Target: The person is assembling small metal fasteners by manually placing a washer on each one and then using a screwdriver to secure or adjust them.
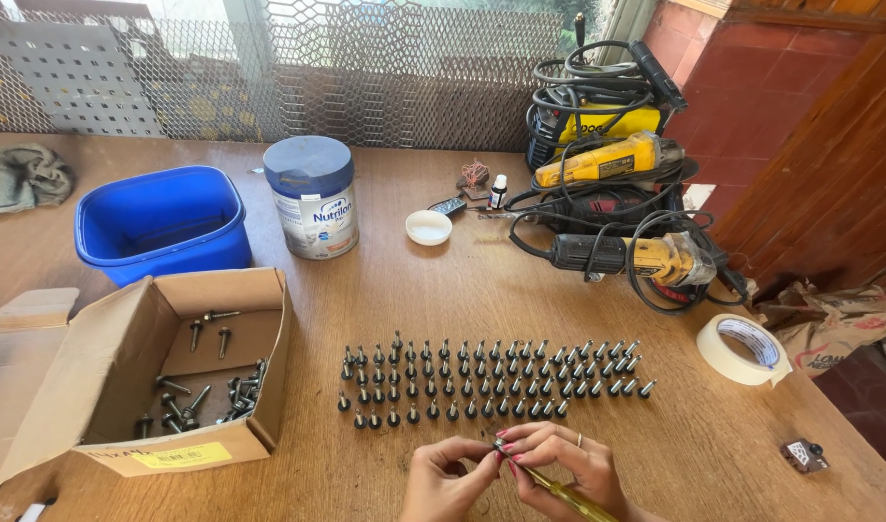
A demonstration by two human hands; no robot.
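**Two hands on one small screw, bottom of the frame**

Two hands meet at the bottom centre of the head view. I see my left hand (445, 478) with its fingertips pinched together on a small dark screw (498, 446). My right hand (559, 464) is closed around a yellow-handled screwdriver (564, 493), whose tip sits at that screw. The handle runs down to the lower right, out of the frame.

Just above the hands, in the middle of the wooden table (462, 290), rows of screws (491, 382) stand upright, heads down. At lower left an open cardboard box (172, 387) holds more loose screws. Above it, at centre left, sits a blue plastic tub (162, 222), with a round tin (312, 198) beside it. A white lid (429, 227) lies near the centre top. Corded power tools (617, 203) are piled at upper right, and a roll of masking tape (744, 350) lies at the right edge.
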